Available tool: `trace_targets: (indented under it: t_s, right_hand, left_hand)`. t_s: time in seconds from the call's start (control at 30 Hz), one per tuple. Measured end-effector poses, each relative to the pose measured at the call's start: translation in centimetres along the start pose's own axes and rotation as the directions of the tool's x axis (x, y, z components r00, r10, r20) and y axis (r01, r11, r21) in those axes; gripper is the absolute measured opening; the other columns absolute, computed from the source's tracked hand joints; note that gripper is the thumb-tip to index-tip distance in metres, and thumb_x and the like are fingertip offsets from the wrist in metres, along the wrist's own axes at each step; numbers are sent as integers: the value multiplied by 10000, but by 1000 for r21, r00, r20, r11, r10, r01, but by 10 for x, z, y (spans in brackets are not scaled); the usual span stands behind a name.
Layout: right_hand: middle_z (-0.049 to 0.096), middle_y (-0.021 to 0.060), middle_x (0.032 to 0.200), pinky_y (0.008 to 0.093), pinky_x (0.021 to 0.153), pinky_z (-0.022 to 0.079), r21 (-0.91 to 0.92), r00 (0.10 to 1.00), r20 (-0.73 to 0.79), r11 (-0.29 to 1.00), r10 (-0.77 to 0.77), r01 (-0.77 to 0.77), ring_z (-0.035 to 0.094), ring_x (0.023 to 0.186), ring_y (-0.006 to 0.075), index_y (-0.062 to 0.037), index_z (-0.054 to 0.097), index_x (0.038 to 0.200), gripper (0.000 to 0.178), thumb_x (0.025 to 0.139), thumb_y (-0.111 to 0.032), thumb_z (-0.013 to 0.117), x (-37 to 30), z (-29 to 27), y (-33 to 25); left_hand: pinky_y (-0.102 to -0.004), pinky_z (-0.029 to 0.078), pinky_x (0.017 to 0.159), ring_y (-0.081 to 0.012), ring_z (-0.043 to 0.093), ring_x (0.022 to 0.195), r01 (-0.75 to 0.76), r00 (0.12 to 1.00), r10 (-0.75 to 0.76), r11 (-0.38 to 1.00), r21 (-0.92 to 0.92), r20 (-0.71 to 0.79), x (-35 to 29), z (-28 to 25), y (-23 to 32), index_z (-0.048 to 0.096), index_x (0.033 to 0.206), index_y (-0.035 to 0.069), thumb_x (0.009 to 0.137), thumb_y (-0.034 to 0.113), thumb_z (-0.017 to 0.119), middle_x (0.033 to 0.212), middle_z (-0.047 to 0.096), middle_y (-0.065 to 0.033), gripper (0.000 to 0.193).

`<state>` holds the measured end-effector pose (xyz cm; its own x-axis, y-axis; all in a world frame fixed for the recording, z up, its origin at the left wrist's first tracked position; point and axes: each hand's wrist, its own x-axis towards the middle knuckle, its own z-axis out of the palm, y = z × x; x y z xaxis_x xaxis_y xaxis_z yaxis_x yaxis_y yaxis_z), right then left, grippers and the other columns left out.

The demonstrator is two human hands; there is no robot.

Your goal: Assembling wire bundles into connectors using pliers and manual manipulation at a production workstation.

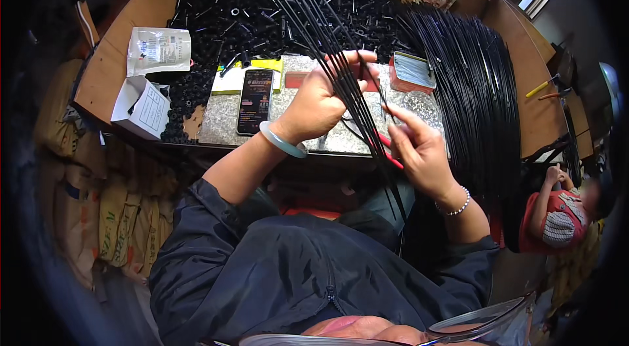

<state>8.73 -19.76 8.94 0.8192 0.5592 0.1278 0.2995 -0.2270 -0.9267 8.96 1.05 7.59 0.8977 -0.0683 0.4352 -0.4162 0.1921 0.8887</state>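
My left hand (316,105) is closed round a bundle of long thin black rods (363,113), which slants from the top of the view down toward my lap. To the right of the bundle, my right hand (420,149) has thumb and forefinger pinched at the lower end of a thin black strip (382,94). The strip runs up toward the fingers of my left hand; its exact kind is unclear. Red handles (392,160) show behind the rods, just left of my right hand; the rest of that tool is hidden.
A phone (254,102) leans against a yellow-and-white box (224,80). Behind lies a heap of small black parts (262,8). An open tin (413,73) of thin pieces stands near stacked black rods (475,77). A white carton (145,112) sits left. Another person (563,215) is at right.
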Motion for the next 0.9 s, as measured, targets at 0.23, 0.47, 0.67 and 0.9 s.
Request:
trace_targets:
  t_s: [0.23, 0.47, 0.67, 0.9]
  right_hand:
    - [520, 89, 1126, 256, 787, 468, 130, 950, 285, 987, -130, 96, 546, 885, 108, -18, 374, 1357, 500, 914, -117, 583, -14, 7, 22]
    - [426, -50, 591, 182, 461, 269, 369, 923, 313, 867, 223, -335, 322, 487, 17, -17, 557, 1067, 269, 1010, -219, 388, -34, 10, 4]
    - [420, -37, 558, 194, 426, 259, 305, 991, 121, 948, 53, -88, 332, 448, 35, -31, 500, 894, 305, 990, -309, 419, -56, 13, 26]
    - [535, 52, 654, 256, 525, 438, -134, 969, -149, 975, -197, 177, 535, 533, 126, -13, 551, 935, 152, 966, -123, 449, -48, 98, 155]
  left_hand:
    - [-288, 520, 848, -162, 640, 935, 39, 999, -40, 996, -76, -18, -5, -7, 9, 594, 1059, -23, 885, 53, 587, 1007, 612, -84, 190]
    - [-295, 481, 874, -168, 619, 999, -41, 993, 70, 960, 278, -95, -7, -10, -2, 636, 1088, -24, 888, 68, 602, 1065, 660, -102, 223]
    - [-342, 517, 727, -299, 659, 812, -194, 980, 174, 769, 610, 92, -25, -39, -83, 656, 985, 23, 848, 92, 603, 887, 677, -139, 162]
    - [-452, 424, 943, -321, 539, 1123, -359, 932, -19, 74, 930, 361, 53, -124, -110, 550, 1199, 108, 605, 88, 724, 1199, 560, -139, 619]
